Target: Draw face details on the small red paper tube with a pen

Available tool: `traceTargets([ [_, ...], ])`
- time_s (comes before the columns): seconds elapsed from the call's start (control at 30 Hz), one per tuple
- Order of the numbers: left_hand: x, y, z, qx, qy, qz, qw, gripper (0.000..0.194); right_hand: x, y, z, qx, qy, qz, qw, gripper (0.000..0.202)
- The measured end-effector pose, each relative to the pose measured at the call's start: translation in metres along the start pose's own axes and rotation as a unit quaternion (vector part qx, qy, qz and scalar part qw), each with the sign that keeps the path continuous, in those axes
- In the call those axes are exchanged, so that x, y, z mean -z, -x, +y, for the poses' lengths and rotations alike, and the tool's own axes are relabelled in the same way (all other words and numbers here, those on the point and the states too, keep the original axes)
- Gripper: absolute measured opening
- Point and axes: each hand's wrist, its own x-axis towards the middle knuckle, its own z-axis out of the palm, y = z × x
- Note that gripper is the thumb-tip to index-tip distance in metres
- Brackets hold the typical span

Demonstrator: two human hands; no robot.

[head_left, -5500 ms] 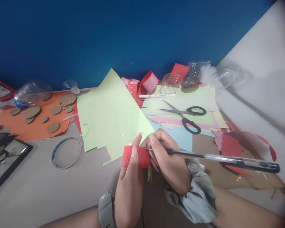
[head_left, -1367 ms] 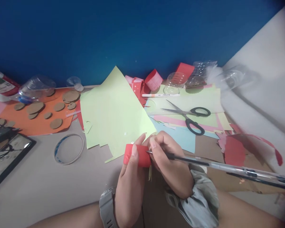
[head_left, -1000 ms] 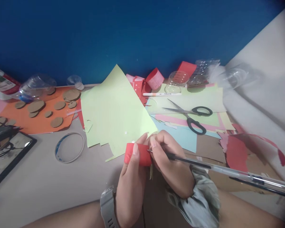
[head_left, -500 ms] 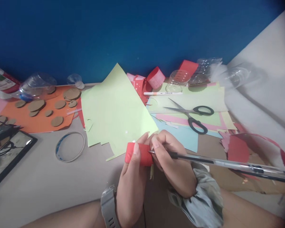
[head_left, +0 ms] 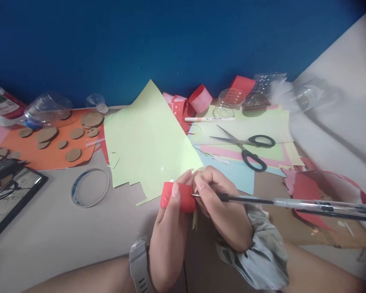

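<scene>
My left hand point(head_left: 171, 228) is closed on a small red paper piece point(head_left: 185, 198), its thumb pressed flat across the front. A pen point(head_left: 280, 202) with a clear barrel and black grip sits in my right hand point(head_left: 221, 207), which is closed around it. The pen's tip touches the red piece near its right edge, and the barrel points off to the right. A thin pale yellow-green strip point(head_left: 194, 219) hangs below the red piece. Just beyond my hands lies a large light green paper sheet point(head_left: 146, 138) with a ragged lower edge.
Black-handled scissors point(head_left: 244, 144) lie open on stacked coloured papers. Further left are a tape ring point(head_left: 90, 188), a tablet-like device point(head_left: 15, 199) with cables, and cardboard discs point(head_left: 73, 155) on orange paper point(head_left: 55, 158). Plastic cups, red paper rolls point(head_left: 200, 99) and a marker point(head_left: 209, 119) line the blue wall.
The pen's far end has swung slightly up in view. Both hands keep nearly the same position, with the pen tip still at the red piece's right side.
</scene>
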Motion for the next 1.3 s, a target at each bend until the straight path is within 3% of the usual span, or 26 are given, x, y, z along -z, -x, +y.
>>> traceTargets([
  [0.27,0.009,0.003,-0.007,0.002,-0.011,0.041,0.999,0.057,-0.001,0.002,0.001,0.022,0.008,0.008,1.0,0.036],
  [0.57,0.005,0.002,-0.005,0.02,0.025,0.027,0.999,0.059,0.0,0.003,0.002,0.025,0.035,0.018,0.999,0.037],
  [0.8,0.005,0.002,-0.006,0.01,0.042,-0.001,0.999,0.043,0.0,0.003,0.002,0.027,0.051,0.017,0.998,0.035],
  [1.3,0.01,0.0,-0.008,-0.007,0.018,0.0,1.0,0.038,0.002,0.004,0.002,0.034,0.039,-0.004,0.999,0.031],
])
